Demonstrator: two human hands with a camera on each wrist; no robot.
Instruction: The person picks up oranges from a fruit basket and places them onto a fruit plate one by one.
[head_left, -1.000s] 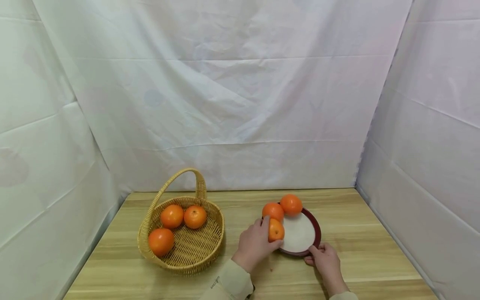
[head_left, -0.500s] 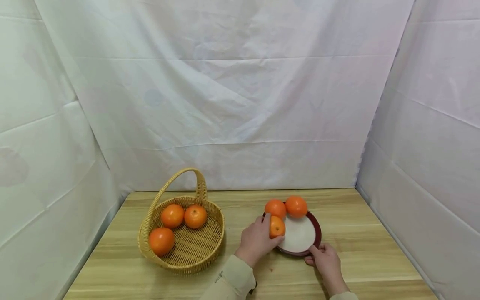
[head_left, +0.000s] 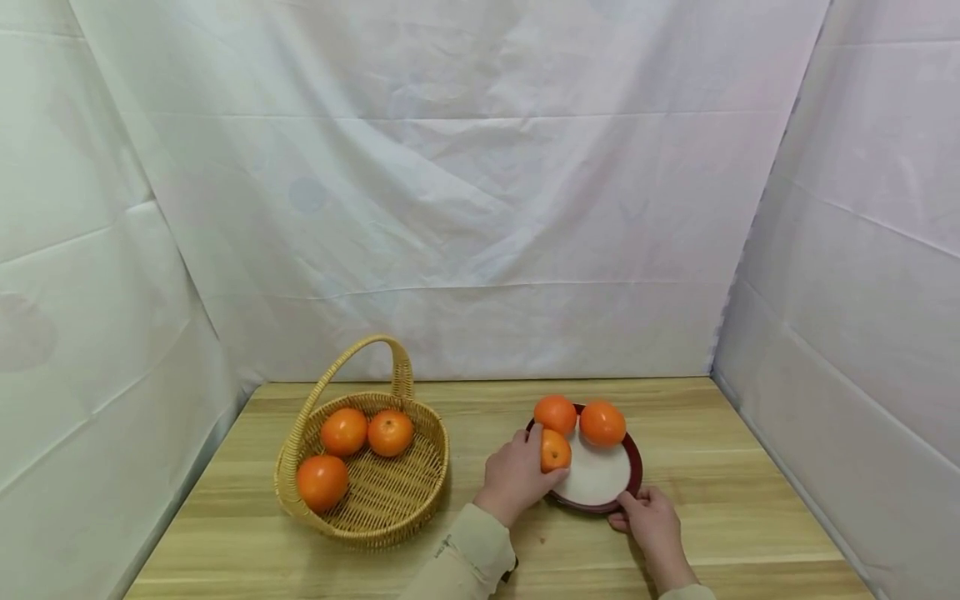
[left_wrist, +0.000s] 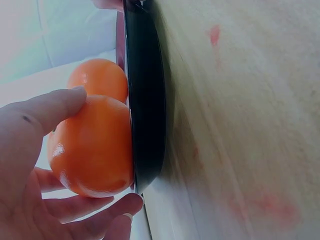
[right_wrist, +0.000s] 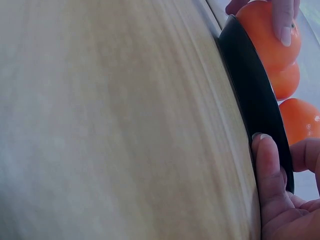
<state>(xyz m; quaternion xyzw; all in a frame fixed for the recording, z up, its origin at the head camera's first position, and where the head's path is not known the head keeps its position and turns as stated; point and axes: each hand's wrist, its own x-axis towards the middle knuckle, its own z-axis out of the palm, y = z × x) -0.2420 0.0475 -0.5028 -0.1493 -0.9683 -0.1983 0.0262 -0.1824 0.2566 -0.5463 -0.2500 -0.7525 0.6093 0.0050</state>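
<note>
My left hand (head_left: 516,477) grips an orange (head_left: 556,451) at the left side of a round plate (head_left: 636,471), white inside with a dark red rim. In the left wrist view the thumb lies over this orange (left_wrist: 95,150) and the fingers curl under it, right at the plate's dark outer wall (left_wrist: 147,100). Two more oranges lie on the plate: one at the back left (head_left: 555,414), the other at the back right (head_left: 602,423). My right hand (head_left: 651,525) pinches the plate's near right rim, thumb above and fingers below, as the right wrist view shows.
On the left of the wooden table (head_left: 720,467) stands a wicker basket (head_left: 442,450) with a tall arched handle. It contains three oranges (head_left: 323,483). White cloth (head_left: 480,208) hangs behind the table and along both sides.
The back right orange has shifted right and toward me on the plate. The back left orange has moved slightly right and back. My left hand and its orange have edged back; my right hand stays put.
</note>
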